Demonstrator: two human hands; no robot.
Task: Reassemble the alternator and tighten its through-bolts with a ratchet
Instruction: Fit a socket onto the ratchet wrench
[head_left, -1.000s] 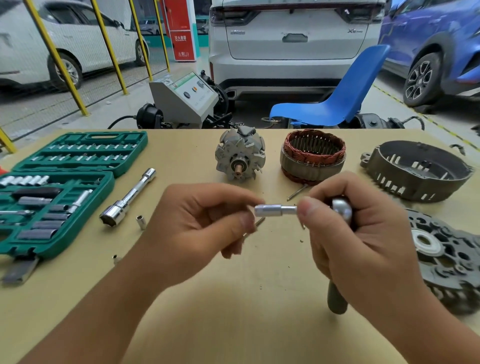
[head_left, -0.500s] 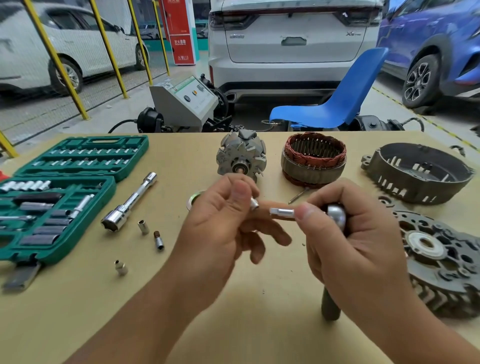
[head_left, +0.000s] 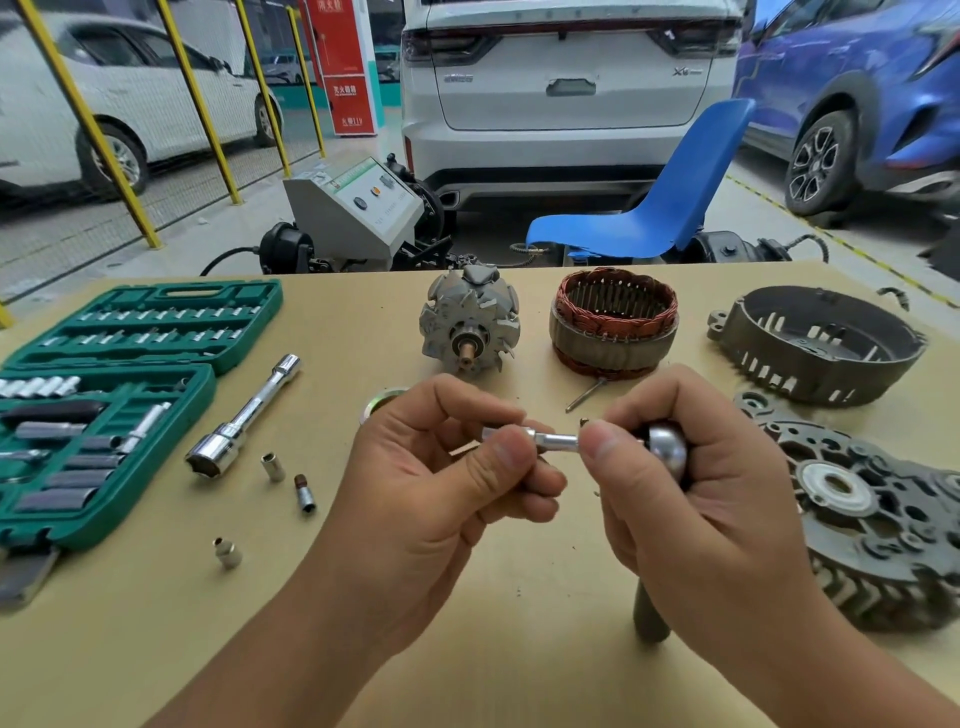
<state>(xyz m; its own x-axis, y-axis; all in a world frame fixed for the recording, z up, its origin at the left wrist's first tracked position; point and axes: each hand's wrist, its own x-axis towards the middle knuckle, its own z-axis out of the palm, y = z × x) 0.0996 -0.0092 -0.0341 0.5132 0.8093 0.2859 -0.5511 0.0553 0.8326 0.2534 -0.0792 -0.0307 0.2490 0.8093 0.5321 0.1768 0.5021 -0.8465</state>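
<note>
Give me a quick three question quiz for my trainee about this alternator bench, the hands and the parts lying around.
1. True or false: the rotor is already seated inside the stator.
2. Which hand grips the ratchet?
3. The left hand pinches: A) a small socket at the ratchet's extension, B) a bolt, C) nothing.

Key: 1 false, they stand apart on the table; 2 the right hand; 3 A.

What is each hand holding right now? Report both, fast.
Left hand: pinches the small socket piece on the ratchet's drive end.
Right hand: grips the ratchet by its head; handle points down.
</note>
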